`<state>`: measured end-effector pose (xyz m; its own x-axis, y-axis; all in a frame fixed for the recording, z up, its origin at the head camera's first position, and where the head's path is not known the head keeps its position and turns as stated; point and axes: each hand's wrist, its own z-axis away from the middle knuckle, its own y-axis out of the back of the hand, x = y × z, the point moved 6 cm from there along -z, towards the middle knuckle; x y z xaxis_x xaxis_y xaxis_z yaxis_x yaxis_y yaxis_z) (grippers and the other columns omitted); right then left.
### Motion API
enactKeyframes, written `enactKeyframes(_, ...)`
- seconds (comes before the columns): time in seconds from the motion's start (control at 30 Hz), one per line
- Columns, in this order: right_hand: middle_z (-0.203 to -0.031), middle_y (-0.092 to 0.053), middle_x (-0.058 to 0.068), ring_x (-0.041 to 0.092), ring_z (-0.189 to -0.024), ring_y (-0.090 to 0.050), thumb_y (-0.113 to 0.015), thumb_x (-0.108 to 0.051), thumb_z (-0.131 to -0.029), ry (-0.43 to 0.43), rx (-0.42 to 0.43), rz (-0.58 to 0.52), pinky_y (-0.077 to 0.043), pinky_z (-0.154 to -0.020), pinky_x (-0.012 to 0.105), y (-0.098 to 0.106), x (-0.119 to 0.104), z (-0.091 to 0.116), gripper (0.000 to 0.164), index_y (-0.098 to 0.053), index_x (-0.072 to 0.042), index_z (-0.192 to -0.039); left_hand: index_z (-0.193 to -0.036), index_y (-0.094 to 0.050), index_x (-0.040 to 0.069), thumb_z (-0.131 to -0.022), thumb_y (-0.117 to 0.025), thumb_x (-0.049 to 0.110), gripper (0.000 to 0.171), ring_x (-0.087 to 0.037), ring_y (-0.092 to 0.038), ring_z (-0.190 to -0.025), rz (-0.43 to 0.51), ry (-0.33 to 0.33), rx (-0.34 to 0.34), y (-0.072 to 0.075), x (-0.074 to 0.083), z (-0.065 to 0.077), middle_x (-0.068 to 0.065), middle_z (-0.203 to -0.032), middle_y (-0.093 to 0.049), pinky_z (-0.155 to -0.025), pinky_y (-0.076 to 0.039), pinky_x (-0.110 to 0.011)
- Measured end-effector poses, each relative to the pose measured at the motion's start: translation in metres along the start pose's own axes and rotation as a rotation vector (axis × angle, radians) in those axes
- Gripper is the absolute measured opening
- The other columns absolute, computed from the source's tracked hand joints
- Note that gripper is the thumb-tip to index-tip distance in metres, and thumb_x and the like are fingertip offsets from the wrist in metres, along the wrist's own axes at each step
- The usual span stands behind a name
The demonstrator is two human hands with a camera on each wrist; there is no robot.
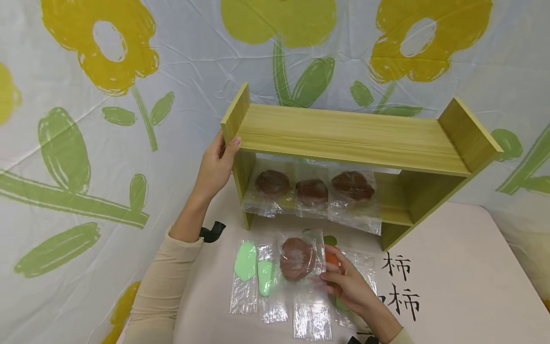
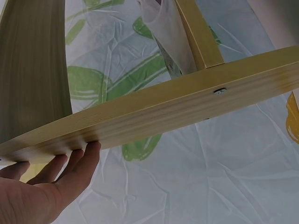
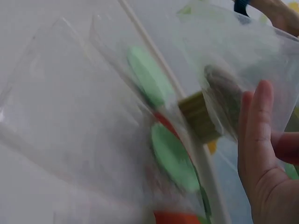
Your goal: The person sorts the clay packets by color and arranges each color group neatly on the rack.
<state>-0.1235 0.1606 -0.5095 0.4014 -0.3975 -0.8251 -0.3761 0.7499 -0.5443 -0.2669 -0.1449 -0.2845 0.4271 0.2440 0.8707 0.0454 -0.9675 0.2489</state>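
My left hand (image 1: 216, 167) holds the left side panel of a small wooden shelf (image 1: 343, 138), thumb over its front edge. In the left wrist view the fingertips touch the outer face of the side panel (image 2: 140, 123). My right hand (image 1: 350, 284) pinches the right edge of a clear plastic bag (image 1: 320, 251) with a flat, round brown lump (image 1: 296, 259) inside, raised over the table in front of the shelf. Three similar bagged brown lumps lie in a row on the lower board: left (image 1: 272, 184), middle (image 1: 312, 192) and right (image 1: 352, 185).
On the table (image 1: 455, 267) lie clear bags with light green pieces, such as the oval one (image 1: 245, 261) and a narrower one (image 1: 265, 278). An orange print (image 1: 332, 258) and black characters (image 1: 401, 286) mark the tabletop. Flowered cloth (image 1: 185, 95) hangs behind the shelf.
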Motion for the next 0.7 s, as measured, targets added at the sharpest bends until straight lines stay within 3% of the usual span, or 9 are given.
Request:
enactKeyframes(0.13, -0.127, -0.065, 0.012, 0.024, -0.099, -0.069, -0.045, 0.017, -0.096, 0.055, -0.056, -0.045, -0.057, -0.08, 0.034, 0.009, -0.014, 0.019, 0.071, -0.028, -0.016, -0.156, -0.151, -0.045, 0.019, -0.106, -0.051, 0.036, 0.049, -0.022, -0.052, -0.125, 0.008, 0.002, -0.004, 0.001, -0.001, -0.001, -0.009, -0.137, -0.056, -0.1, -0.042, -0.049)
enactKeyframes(0.27, -0.122, -0.064, 0.01, 0.026, -0.102, -0.068, -0.044, 0.017, -0.097, 0.083, -0.061, -0.033, -0.055, -0.084, 0.04, 0.015, -0.024, 0.035, 0.069, -0.031, -0.018, -0.155, -0.151, -0.045, 0.019, -0.106, -0.051, 0.037, 0.049, -0.023, -0.053, -0.124, 0.004, 0.01, -0.004, 0.001, -0.002, -0.002, -0.01, -0.137, -0.056, -0.099, -0.043, -0.049)
enactKeyframes(0.4, -0.114, -0.061, 0.006, 0.027, -0.103, -0.068, -0.043, 0.015, -0.099, 0.089, -0.064, 0.002, -0.056, -0.083, 0.039, 0.019, -0.033, 0.044, 0.068, -0.028, -0.019, -0.156, -0.152, -0.044, 0.019, -0.106, -0.05, 0.037, 0.05, -0.024, -0.053, -0.123, -0.013, 0.016, 0.001, 0.002, -0.002, -0.002, -0.01, -0.137, -0.056, -0.099, -0.043, -0.049)
enactKeyframes(0.5, -0.118, -0.06, 0.004, 0.027, -0.104, -0.067, -0.041, 0.015, -0.1, 0.09, -0.088, 0.02, -0.056, -0.082, 0.037, 0.017, -0.04, 0.05, 0.068, -0.028, -0.02, -0.156, -0.152, -0.044, 0.018, -0.106, -0.05, 0.035, 0.049, -0.023, -0.054, -0.123, -0.01, 0.008, 0.002, 0.002, -0.002, -0.003, -0.01, -0.137, -0.056, -0.099, -0.043, -0.049)
enactKeyframes(0.7, -0.127, -0.059, 0.01, 0.029, -0.105, -0.067, -0.032, 0.02, -0.099, 0.122, -0.201, -0.005, -0.056, -0.08, 0.033, 0.001, -0.063, 0.063, 0.069, -0.025, -0.017, -0.157, -0.149, -0.046, 0.015, -0.106, -0.05, 0.033, 0.047, -0.023, -0.055, -0.12, 0.0, -0.008, -0.006, 0.0, -0.003, -0.006, -0.01, -0.133, -0.057, -0.099, -0.043, -0.048)
